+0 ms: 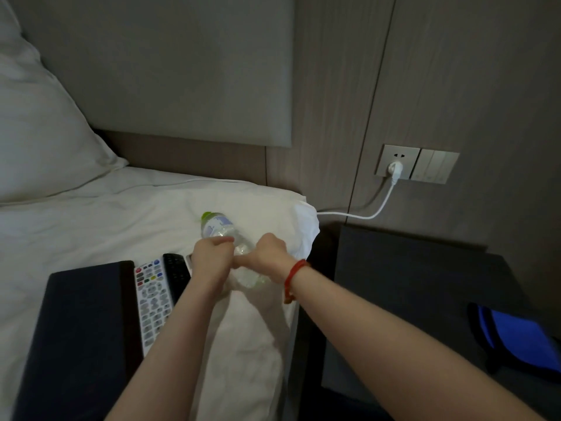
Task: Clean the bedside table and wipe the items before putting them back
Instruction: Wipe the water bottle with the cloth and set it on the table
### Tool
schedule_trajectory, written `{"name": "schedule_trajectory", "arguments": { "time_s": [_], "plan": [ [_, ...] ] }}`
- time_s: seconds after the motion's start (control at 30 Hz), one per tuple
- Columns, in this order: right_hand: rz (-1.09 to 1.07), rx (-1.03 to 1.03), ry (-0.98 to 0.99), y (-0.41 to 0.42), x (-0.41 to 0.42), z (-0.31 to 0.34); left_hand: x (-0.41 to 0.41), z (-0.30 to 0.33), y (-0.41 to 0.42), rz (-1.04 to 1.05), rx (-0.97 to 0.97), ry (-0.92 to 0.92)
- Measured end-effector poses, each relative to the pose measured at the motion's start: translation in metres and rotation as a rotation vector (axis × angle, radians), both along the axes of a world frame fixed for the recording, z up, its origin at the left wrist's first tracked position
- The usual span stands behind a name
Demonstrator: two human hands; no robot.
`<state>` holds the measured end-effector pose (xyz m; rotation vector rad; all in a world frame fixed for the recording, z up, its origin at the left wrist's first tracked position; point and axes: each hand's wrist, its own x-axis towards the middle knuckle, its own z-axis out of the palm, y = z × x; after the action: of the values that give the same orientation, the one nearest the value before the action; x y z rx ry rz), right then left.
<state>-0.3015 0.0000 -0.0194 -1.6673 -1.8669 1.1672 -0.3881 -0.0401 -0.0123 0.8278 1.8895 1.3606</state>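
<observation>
The water bottle [223, 235] lay on the bed [91, 226], its long axis running away from the person, with the green cap [207, 215] at the far end. Both hands were on its middle. The left hand [212, 256] curled its fingers [224, 240] around the left flank, and the right hand [267, 253] gripped the right flank; whether a cloth was between them, I cannot tell. The two hands were equally near the bottle. Just left of the hands lay a white remote [151, 302] and a black remote [176, 271], beside a dark flat case [82, 329]. The table [409, 284] stood to the right, a blue cloth [516, 338] on its near corner. A white cable [364, 215] ran from the wall socket [396, 162] toward the bed. To my judgement, nothing blocked the way to the table.
</observation>
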Motion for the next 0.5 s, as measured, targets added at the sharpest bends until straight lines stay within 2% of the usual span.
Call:
{"name": "schedule_trajectory", "arguments": {
  "time_s": [0.2,0.33,0.37,0.47,0.5],
  "plan": [
    [-0.142,-0.609,0.638,-0.002,0.060,0.024,0.019,-0.003,0.005,0.026,0.001,-0.155],
    [-0.134,-0.685,0.819,-0.028,0.107,0.019,0.052,0.002,0.008,-0.008,-0.039,-0.236],
    [-0.132,-0.671,0.844,-0.034,0.114,0.018,0.060,0.005,0.006,-0.066,-0.057,-0.337],
    [-0.117,-0.601,0.887,-0.044,0.145,0.013,0.094,0.016,0.003,-0.288,-0.105,-0.797],
    [-0.103,-0.573,0.886,-0.047,0.154,0.012,0.101,0.017,0.005,-0.309,-0.102,-0.883]
  ]
}}
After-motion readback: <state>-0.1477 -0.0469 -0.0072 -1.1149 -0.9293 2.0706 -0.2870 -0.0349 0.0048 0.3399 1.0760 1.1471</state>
